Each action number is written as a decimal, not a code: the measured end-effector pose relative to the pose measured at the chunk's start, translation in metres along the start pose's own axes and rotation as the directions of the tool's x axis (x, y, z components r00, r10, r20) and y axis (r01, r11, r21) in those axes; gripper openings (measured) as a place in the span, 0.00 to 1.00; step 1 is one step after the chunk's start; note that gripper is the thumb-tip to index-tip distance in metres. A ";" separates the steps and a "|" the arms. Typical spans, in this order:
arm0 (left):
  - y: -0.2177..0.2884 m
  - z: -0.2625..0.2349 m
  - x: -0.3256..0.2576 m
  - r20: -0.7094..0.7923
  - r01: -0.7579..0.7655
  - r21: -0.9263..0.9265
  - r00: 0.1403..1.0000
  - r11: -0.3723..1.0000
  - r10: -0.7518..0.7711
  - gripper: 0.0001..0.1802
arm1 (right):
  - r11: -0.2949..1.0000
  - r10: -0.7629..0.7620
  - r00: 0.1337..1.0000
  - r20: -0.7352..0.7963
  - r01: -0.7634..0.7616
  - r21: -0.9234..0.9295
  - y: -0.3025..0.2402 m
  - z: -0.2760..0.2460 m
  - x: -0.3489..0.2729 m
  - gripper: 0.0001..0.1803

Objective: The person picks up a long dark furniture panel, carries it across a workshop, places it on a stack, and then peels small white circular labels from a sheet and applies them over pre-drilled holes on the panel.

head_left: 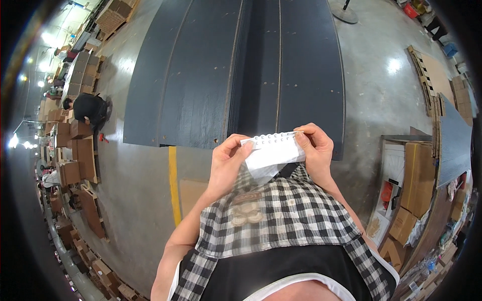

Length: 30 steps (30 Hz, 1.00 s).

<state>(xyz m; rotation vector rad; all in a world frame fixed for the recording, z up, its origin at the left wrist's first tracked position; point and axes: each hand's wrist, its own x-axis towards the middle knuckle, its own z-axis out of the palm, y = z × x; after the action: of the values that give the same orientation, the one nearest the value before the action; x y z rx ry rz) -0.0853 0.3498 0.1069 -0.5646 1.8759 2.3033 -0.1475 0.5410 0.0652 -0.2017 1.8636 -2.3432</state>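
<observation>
In front of my chest I hold a white sheet (271, 155) stretched sideways. Small round dots, like stickers, run in rows along its far edge, and a thinner, see-through part hangs below. My left hand (227, 163) pinches its left end between thumb and fingers. At the other end my right hand (316, 148) is closed on the upper right corner. Just beyond both hands lie large dark grey boards (201, 90), side by side with long seams between them. Several small pale marks or holes dot their surfaces.
A yellow line (174, 185) runs along the grey floor, beside a flat brown cardboard piece (193, 193). Cardboard boxes (414, 185) and leaning panels (454, 145) stand on the right. Far left, a person in dark clothes (89, 110) bends beside stacked boxes (85, 155).
</observation>
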 end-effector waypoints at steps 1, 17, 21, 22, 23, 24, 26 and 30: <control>0.002 0.002 0.000 -0.021 0.053 -0.063 0.998 0.997 -0.054 0.09 | 0.997 -0.038 0.999 -0.019 0.037 -0.064 0.005 0.002 -0.002 0.04; -0.043 -0.053 -0.003 -0.194 0.047 0.504 0.979 0.863 0.060 0.07 | 0.981 0.112 0.968 0.224 -0.071 -0.183 0.067 0.014 -0.056 0.11; -0.059 -0.076 -0.001 -0.045 0.043 0.551 0.999 0.833 -0.022 0.06 | 0.852 0.516 0.856 0.000 -0.514 -0.098 0.095 0.011 -0.078 0.10; -0.061 -0.078 -0.001 -0.022 0.077 0.539 0.997 0.839 -0.077 0.06 | 0.843 0.527 0.849 -0.051 -0.529 -0.093 0.098 0.013 -0.083 0.10; -0.063 -0.079 0.001 0.007 0.106 0.526 0.992 0.844 -0.129 0.06 | 0.836 0.532 0.840 -0.104 -0.541 -0.091 0.102 0.016 -0.088 0.10; -0.065 -0.081 0.003 0.037 0.136 0.516 0.983 0.846 -0.181 0.06 | 0.829 0.536 0.829 -0.159 -0.553 -0.087 0.105 0.020 -0.093 0.10; -0.077 -0.086 0.007 0.100 0.136 0.512 0.971 0.848 -0.216 0.06 | 0.860 0.493 0.841 -0.223 -0.510 -0.025 0.105 0.028 -0.101 0.09; -0.085 -0.087 0.016 0.274 0.057 0.607 0.921 0.793 -0.276 0.06 | 0.827 0.542 0.761 -0.358 -0.558 0.065 0.104 0.037 -0.109 0.08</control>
<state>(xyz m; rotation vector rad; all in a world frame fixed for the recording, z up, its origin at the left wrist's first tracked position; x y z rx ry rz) -0.0541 0.2833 0.0085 -0.2025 2.0915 1.4494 -0.0306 0.5034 -0.0296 0.7355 1.7848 -2.0025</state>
